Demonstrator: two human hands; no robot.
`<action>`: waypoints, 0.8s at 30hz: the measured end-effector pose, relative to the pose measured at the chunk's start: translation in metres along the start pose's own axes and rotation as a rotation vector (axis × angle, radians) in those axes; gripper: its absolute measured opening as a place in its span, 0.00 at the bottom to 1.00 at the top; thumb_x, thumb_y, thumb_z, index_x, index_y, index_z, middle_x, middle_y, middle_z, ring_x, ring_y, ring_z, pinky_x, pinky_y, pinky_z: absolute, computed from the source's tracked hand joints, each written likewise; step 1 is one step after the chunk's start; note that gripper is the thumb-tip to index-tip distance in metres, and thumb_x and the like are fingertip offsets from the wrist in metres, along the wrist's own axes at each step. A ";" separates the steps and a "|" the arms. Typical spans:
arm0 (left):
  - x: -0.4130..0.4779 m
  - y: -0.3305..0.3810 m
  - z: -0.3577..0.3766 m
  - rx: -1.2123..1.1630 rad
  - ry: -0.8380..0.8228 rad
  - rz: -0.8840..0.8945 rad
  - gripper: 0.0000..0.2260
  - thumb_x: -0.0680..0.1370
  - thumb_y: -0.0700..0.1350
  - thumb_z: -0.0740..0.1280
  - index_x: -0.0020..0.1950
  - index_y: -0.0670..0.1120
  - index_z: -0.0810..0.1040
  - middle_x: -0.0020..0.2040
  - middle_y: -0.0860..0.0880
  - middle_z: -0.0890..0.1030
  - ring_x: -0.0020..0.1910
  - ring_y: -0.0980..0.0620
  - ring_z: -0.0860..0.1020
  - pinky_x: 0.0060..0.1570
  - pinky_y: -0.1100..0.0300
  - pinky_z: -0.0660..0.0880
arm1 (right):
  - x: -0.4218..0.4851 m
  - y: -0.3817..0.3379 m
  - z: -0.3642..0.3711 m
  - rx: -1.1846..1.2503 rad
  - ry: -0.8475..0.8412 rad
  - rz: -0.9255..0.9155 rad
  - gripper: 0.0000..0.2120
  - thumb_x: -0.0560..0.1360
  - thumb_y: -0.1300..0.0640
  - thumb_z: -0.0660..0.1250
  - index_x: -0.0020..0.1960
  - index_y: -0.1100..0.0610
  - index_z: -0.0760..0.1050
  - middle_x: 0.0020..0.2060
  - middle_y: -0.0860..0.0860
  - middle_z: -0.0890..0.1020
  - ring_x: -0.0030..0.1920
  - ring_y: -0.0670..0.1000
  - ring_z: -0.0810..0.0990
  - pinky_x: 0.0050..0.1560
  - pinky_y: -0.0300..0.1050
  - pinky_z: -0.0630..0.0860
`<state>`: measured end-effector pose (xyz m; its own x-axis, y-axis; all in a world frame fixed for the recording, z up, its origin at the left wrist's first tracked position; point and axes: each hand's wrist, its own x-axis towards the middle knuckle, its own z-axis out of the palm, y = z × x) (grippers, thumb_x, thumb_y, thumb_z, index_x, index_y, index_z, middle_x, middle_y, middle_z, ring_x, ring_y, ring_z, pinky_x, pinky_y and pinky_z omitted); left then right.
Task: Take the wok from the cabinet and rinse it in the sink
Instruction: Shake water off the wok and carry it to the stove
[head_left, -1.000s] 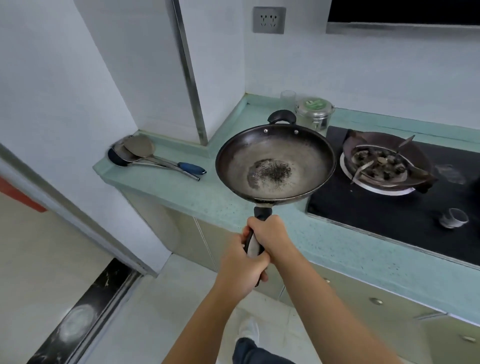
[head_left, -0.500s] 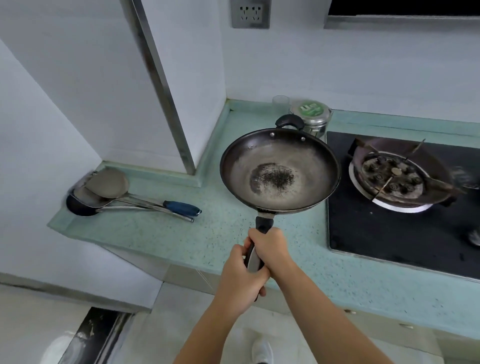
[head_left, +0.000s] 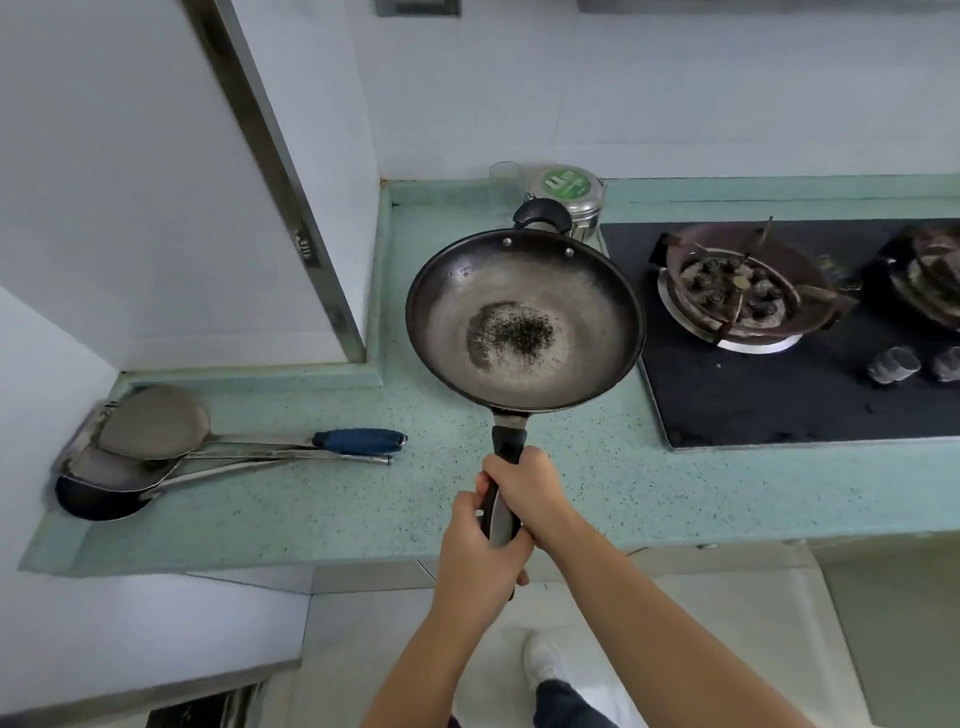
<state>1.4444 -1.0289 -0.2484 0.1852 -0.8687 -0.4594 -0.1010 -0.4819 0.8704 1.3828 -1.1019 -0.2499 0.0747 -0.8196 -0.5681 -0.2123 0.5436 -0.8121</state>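
Note:
A dark round wok with a burnt, speckled patch in its middle hangs level over the green countertop, just left of the stove. It has a small loop handle at its far rim and a long black handle toward me. My right hand grips that long handle higher up. My left hand grips it just below, wrapped round the handle's end. No sink or cabinet shows in the head view.
A black gas hob with a rusty burner lies to the right. Ladles and spatulas lie at the counter's left end. A steel tin and a clear cup stand behind the wok. A metal-edged wall corner rises on the left.
The view has swung to the right and closer over the counter, with the wok carried along. Both hands keep the same hold on the handle.

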 end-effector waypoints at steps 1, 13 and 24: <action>0.001 -0.001 -0.002 -0.004 -0.009 0.005 0.12 0.73 0.39 0.68 0.52 0.46 0.68 0.33 0.46 0.78 0.18 0.58 0.74 0.18 0.65 0.67 | 0.000 0.000 0.001 0.008 0.006 -0.001 0.13 0.71 0.65 0.60 0.29 0.59 0.71 0.24 0.50 0.77 0.21 0.44 0.74 0.24 0.33 0.73; 0.004 -0.008 -0.020 -0.013 -0.123 0.061 0.18 0.72 0.37 0.69 0.55 0.50 0.67 0.39 0.48 0.80 0.30 0.59 0.78 0.23 0.71 0.70 | -0.005 0.009 0.012 0.007 0.075 -0.042 0.08 0.72 0.58 0.65 0.45 0.64 0.73 0.36 0.56 0.75 0.34 0.51 0.76 0.35 0.43 0.76; 0.000 0.000 -0.020 0.032 -0.071 0.147 0.08 0.76 0.44 0.66 0.45 0.55 0.68 0.44 0.53 0.76 0.40 0.60 0.75 0.36 0.67 0.70 | -0.014 0.012 -0.004 0.053 0.089 -0.074 0.13 0.75 0.56 0.63 0.58 0.58 0.70 0.42 0.48 0.78 0.40 0.46 0.77 0.36 0.37 0.71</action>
<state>1.4644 -1.0267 -0.2447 0.0963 -0.9354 -0.3403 -0.1533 -0.3518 0.9234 1.3756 -1.0842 -0.2514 0.0013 -0.8696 -0.4938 -0.1573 0.4875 -0.8588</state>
